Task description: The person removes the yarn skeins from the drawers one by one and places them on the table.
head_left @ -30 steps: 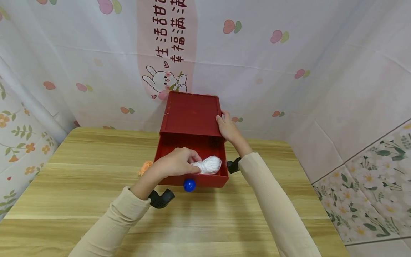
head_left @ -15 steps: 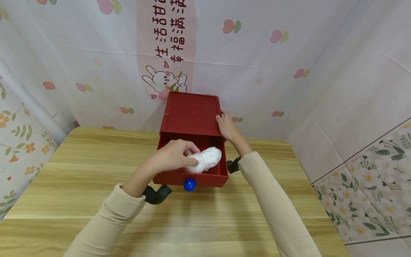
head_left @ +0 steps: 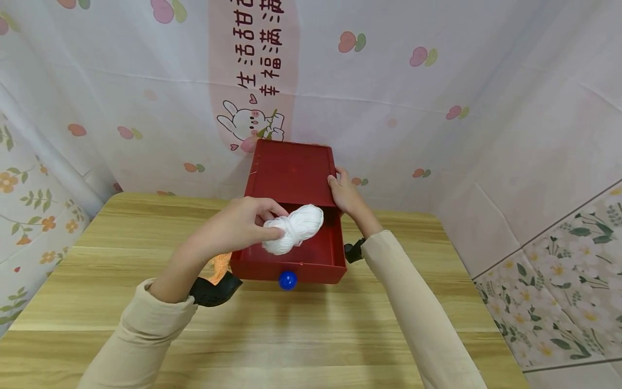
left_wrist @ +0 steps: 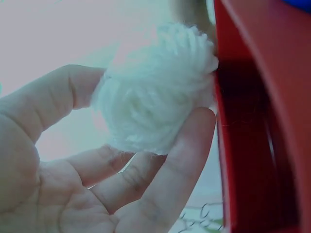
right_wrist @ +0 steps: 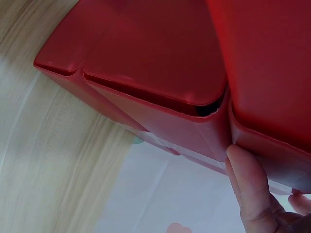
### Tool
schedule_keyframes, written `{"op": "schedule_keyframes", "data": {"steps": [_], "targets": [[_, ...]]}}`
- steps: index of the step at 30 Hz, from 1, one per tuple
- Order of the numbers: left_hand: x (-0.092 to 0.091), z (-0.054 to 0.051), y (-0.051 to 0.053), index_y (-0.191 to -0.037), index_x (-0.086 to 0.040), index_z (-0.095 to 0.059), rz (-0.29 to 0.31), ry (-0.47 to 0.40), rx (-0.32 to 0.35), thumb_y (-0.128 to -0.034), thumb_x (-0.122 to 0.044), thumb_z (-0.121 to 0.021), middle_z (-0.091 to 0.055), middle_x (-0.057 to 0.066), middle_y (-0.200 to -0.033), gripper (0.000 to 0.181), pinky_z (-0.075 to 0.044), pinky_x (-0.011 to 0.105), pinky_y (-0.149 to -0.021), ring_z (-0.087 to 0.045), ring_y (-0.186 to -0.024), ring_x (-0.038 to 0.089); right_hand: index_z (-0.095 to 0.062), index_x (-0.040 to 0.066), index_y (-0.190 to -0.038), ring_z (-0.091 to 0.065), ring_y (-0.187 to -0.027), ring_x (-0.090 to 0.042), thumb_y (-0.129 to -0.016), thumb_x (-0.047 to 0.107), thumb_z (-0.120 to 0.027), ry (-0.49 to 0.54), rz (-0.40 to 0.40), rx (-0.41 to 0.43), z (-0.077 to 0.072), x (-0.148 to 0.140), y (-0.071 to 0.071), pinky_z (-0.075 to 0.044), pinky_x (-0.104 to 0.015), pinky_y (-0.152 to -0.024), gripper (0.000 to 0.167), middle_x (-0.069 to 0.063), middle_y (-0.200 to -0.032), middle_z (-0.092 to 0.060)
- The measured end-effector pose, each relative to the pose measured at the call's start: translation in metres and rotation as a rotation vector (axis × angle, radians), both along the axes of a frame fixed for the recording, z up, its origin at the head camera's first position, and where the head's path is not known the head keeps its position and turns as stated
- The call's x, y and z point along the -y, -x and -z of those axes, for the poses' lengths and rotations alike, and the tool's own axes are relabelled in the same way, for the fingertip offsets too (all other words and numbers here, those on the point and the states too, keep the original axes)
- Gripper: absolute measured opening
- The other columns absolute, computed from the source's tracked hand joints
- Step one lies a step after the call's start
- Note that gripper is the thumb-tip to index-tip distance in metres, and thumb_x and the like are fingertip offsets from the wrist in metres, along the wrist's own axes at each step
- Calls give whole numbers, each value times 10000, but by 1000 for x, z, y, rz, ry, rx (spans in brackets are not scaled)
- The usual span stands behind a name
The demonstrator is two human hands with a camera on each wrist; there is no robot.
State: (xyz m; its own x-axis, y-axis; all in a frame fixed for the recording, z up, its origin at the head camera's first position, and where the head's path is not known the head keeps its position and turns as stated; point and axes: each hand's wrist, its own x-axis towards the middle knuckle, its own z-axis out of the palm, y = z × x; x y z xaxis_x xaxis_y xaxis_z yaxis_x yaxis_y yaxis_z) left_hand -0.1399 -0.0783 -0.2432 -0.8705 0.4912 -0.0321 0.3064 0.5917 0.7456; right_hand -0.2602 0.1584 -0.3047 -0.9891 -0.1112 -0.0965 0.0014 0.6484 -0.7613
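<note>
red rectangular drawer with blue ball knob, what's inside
Inside the red rectangular drawer, bare floor shows toward front and right; the white yarn skein, left hand and red box top hide the rest.

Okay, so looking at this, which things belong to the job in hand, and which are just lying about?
Belonging to the job, it seems:
White yarn skein, gripped in the left hand
Open red drawer with its blue knob
Red case, the right hand on its side

Apparently just there:
Orange yarn, in neither hand
Printed cloth behind
</note>
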Motion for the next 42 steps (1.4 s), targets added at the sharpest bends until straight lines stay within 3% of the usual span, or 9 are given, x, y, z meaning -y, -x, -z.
{"op": "schedule_keyframes", "data": {"steps": [6, 11, 16, 23, 34, 42], "targets": [[22, -8, -9, -1134, -56, -618, -80, -30, -31, -849, -193, -664, -646, 100, -974, 319, -508, 263, -695, -597, -855, 205, -67, 83, -1488, -489, -1174, -370, -1017, 341, -238, -11, -18, -10, 2, -1, 1, -427, -490, -945, 562, -252, -1351, -412], [45, -4, -10, -1160, -70, -611, -146, -49, -48, -863, -236, -657, -652, 93, -990, 343, -499, 272, -714, -610, -880, 203, -51, 108, -1491, -495, -1159, -375, -1019, 349, -231, 1, -20, 12, 1, -1, 0, -455, -501, -895, 559, -258, -1350, -408], [70, 10, -11, -1211, -78, -580, -229, -61, -28, -881, -279, -636, -661, 88, -1000, 390, -491, 274, -715, -618, -882, 170, -52, 119, -1491, -510, -1136, -367, -1018, 359, -230, 2, -21, 19, 1, -2, 0, -488, -468, -814, 559, -252, -1354, -403], [102, 45, -11, -1279, -1, -507, -314, -86, 21, -907, -277, -602, -610, 184, -1128, 473, -507, 199, -693, -564, -833, -35, -60, 141, -1491, -564, -1020, -384, -1016, 368, -238, 10, -20, 27, 1, -3, 1, -519, -382, -594, 556, -252, -1311, -425], [127, 117, -9, -1319, 87, -424, -433, -164, 162, -930, -261, -560, -584, 197, -1085, 539, -519, 195, -673, -546, -766, -29, -47, 152, -1494, -545, -1070, -372, -1016, 372, -238, 8, -21, 34, 0, -2, 1, -520, -417, -678, 560, -239, -1330, -419], [132, 156, -10, -1324, 102, -397, -517, -178, 257, -925, -261, -563, -610, 106, -990, 564, -525, 249, -684, -551, -735, 6, -47, 149, -1493, -537, -1084, -373, -1015, 377, -234, 7, -22, 34, 0, -2, 0, -515, -438, -711, 562, -243, -1328, -421]]}}
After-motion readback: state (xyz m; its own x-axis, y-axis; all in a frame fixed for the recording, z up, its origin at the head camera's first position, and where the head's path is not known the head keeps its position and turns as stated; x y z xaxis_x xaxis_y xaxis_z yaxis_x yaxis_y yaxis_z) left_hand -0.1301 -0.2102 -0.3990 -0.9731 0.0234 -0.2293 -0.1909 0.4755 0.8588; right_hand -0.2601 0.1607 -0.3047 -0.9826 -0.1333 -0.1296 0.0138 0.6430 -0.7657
